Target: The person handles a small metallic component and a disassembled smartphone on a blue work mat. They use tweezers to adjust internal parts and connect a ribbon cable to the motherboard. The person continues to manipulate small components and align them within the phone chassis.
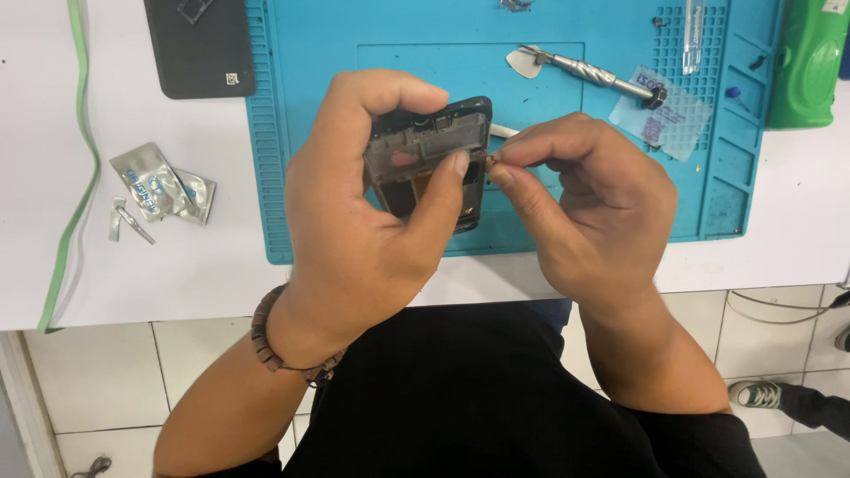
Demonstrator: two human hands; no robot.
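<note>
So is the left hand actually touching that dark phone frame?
Touching. The head view shows the left hand wrapped around the dark phone frame, thumb pressed on its front edge and fingers curled over its top.

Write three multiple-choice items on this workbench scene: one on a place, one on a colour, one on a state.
1. Where does the metal opening tool with the flat pick head lie?
A. on the blue silicone work mat
B. on the tiled floor
C. on the lap

2. What colour is the bottle at the right edge?
A. red
B. green
C. yellow

3. How is the opened dark phone frame held?
A. flat on the mat
B. gripped in the left hand, lifted off the mat
C. gripped in the right hand

Answers: 1 A, the tool rests on the mat's upper part. 2 B, its body is green. 3 B, left fingers wrap the frame while the right hand pinches something small at its edge.
</note>
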